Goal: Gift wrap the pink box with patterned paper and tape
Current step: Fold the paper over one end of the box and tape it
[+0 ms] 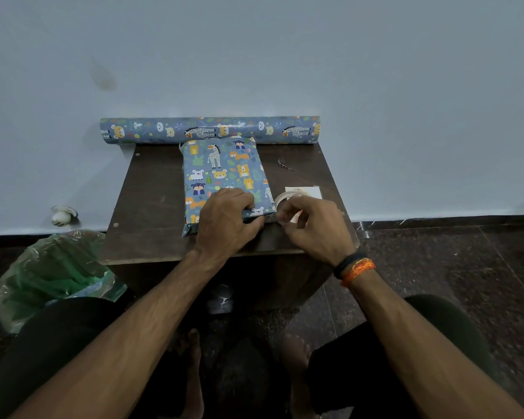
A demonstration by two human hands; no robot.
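Observation:
The box (223, 173) lies on the dark wooden table (152, 204), fully covered in blue animal-patterned paper; no pink shows. My left hand (224, 219) presses down on the near end of the wrapped box, fingers curled over the folded paper flap at its front edge. My right hand (312, 225) grips a roll of clear tape (288, 198) just right of the box's near right corner, and its fingertips pinch the tape by that corner.
A roll of the same patterned paper (209, 130) lies along the wall at the table's back edge. A small white card (310, 192) and a small dark scrap (283, 165) sit on the table's right side. A green plastic bag (52, 276) stands on the floor at left.

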